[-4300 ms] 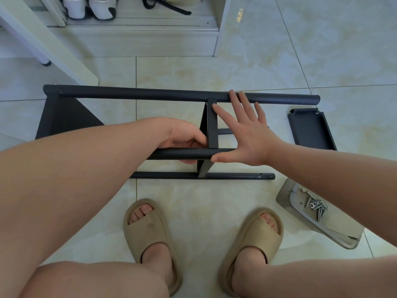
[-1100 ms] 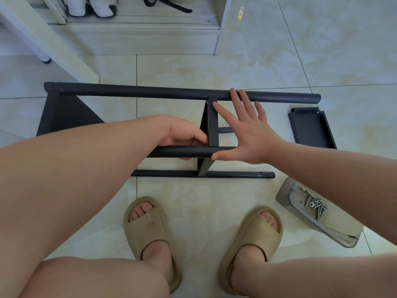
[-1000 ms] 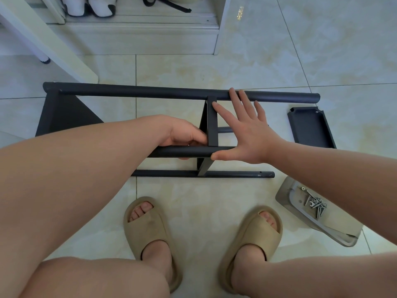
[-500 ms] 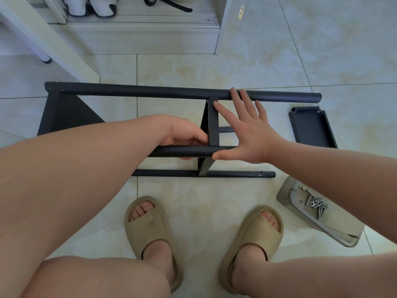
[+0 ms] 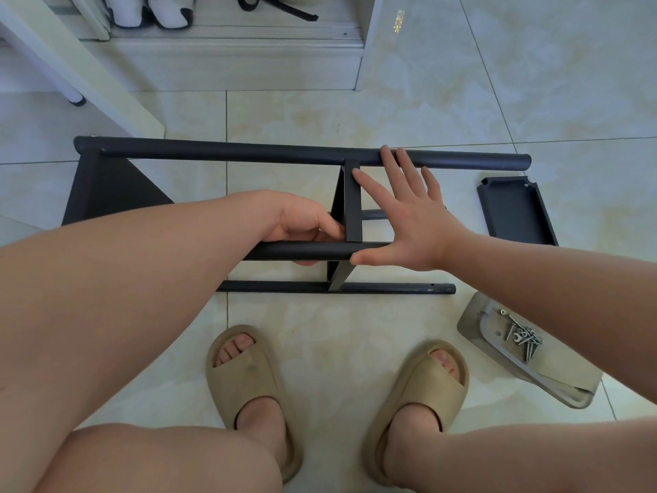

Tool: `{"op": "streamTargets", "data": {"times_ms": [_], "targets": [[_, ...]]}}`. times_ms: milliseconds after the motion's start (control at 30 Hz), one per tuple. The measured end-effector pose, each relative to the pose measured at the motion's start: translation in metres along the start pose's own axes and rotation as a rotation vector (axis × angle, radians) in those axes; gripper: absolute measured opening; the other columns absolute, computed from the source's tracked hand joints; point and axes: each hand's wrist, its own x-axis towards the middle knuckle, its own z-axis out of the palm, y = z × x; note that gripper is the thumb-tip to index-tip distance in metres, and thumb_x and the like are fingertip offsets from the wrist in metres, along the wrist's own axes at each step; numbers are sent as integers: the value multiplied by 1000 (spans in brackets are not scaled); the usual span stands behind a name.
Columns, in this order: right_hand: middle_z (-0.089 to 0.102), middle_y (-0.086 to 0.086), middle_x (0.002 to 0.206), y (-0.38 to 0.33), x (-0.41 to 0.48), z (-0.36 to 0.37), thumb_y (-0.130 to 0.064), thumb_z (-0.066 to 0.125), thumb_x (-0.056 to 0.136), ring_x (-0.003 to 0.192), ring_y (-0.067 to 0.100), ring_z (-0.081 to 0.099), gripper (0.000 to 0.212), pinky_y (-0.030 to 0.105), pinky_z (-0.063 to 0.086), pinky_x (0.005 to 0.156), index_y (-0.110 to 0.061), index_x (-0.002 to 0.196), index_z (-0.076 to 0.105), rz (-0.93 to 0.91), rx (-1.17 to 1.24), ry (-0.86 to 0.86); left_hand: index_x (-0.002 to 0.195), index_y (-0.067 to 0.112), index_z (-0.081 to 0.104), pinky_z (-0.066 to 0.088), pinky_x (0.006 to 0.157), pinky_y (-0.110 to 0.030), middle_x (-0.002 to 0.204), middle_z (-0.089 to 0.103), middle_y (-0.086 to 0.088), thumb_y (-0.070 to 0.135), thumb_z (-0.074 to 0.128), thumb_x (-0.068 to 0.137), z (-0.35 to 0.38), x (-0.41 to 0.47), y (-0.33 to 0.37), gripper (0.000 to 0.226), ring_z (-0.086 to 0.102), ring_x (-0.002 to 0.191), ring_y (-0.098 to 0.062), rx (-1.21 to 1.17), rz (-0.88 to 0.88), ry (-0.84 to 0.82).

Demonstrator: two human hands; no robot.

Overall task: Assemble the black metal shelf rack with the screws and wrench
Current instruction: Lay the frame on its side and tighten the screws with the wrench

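Rack lies on its side on the tiled floor directly ahead of my feet, partly assembled. My left hand is wrapped round the near tube, just beside the middle panel. My right hand is flat and spread wide against the other face of that panel, with the thumb along the near tube and the fingertips reaching the far tube; it holds nothing. Main risk: I cannot see a fastener at the panel's joints, so I judge the panel to be held in line mostly by my two hands. The screws and what looks like a small wrench sit in a grey tray well apart to my right, so fetching them means lifting the right hand. The panel could then lean or slide along the tubes and lose its hole alignment. Second risk: fingers caught between panel edge and tube if the frame shifts. Third: round tubes on smooth tile may roll or skid. Condition of the rack: matte black finish, long round tubes running left to right, one panel fitted at the left end and one upright in the middle. The lowest tube shows open holes near its right end, and a loose panel lies on the floor beyond that end, not yet fitted.
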Motion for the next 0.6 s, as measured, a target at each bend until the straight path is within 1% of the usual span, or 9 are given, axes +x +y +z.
{"op": "streamTargets", "data": {"times_ms": [200,333,533,600], "targets": [[-26,7,166,-1,0,-1,-99,33,62,151,25,-28,122,57,-8,123,-38,160,-6,1,5,-5,90,23,67,44,70,-28,76,67,5,20,52,95,0,0,-1,17,57,65,-9,-11,41,-4],[-25,7,166,0,0,-1,-99,33,62,152,26,-27,123,57,-7,123,-38,160,-5,0,2,-1,93,22,65,44,70,-27,72,65,7,23,54,96,0,1,-2,12,55,68,-9,19,50,13],[-26,7,166,0,1,0,-99,33,62,152,26,-27,122,57,-7,123,-38,161,-5,-3,4,0,94,23,67,47,74,-27,71,68,9,23,54,96,-1,3,-2,12,58,72,-9,46,59,43],[-25,7,166,0,0,0,-99,33,62,152,27,-27,122,57,-7,123,-38,161,-5,-2,2,-2,93,22,67,47,71,-27,71,68,8,24,56,96,0,4,-2,13,59,70,-9,53,60,49]]}}
